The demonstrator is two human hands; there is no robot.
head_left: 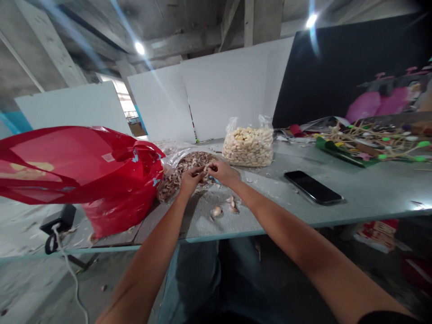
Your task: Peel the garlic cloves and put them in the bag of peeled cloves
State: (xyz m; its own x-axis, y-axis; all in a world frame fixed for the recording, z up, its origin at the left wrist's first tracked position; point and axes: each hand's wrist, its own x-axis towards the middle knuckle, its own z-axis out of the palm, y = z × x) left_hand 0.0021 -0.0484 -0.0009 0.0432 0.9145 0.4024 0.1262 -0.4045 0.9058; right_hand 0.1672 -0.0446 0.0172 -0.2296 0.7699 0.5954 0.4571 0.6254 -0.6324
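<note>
My left hand (191,179) and my right hand (223,173) meet over the table, fingertips pinched together around a small pale garlic clove (206,168). The fingers cover most of it. Just behind them a heap of brown garlic skins (195,160) lies in an opened clear plastic bag. Closer to the table's front edge rest a few unpeeled garlic cloves (216,211). A clear bag of peeled garlic cloves (248,147) stands upright beyond my right hand.
A large red plastic bag (118,193) stands to the left, beside a black power adapter (60,218) with a cable. On the right lie a black phone (313,186) and, farther back, a bundle of thin sticks with green tips (381,139). White panels (232,90) rise behind the table.
</note>
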